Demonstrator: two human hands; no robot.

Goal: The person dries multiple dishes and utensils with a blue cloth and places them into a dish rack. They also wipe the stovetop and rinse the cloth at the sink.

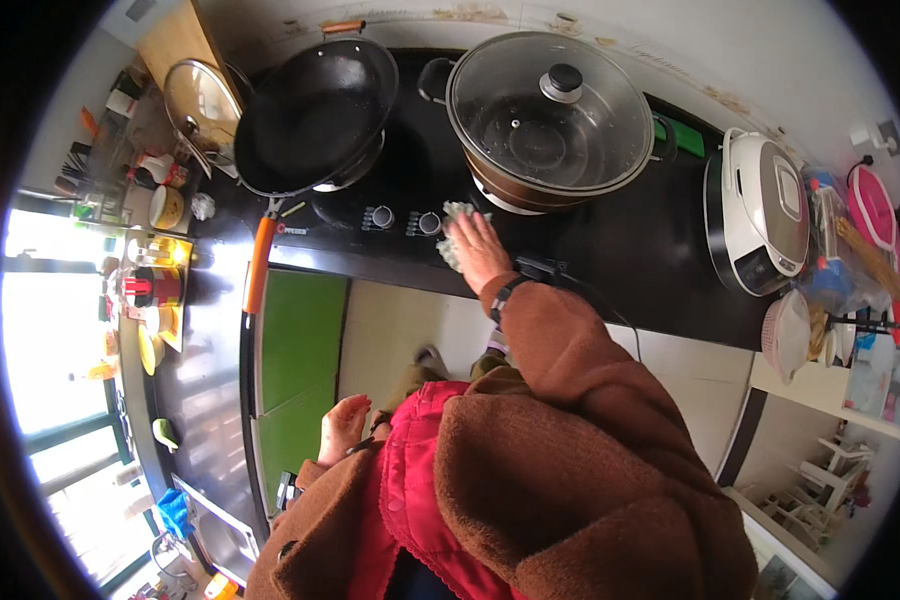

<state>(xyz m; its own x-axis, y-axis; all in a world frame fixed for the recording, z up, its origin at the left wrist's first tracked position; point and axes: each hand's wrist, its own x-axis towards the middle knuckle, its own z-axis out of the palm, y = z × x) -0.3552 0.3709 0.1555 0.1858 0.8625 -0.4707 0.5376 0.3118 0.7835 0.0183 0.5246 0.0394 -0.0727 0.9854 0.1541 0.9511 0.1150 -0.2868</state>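
My right hand [478, 249] lies spread over a crumpled pale cloth [459, 209], pressing it against the front of the black cooktop [412, 176]. Just left of it are two control knobs [429, 223]. Beyond my fingers, a wide brown pot [525, 184] with a glass lid [487, 97] sits on the right burner. A black wok [315, 112] with an orange handle [259, 262] rests tilted on the left burner, its handle reaching past the counter edge. Low beside my body, my left hand [343, 429] is loosely half-curled, with nothing visible in it.
A white rice cooker [765, 214] stands at the right, with a pink basket [872, 206] and a pale strainer [786, 337] beyond. Bottles and jars [150, 286] line the left counter by the window. A cable [607, 304] hangs over the front edge. Green cabinet doors [300, 337] are below.
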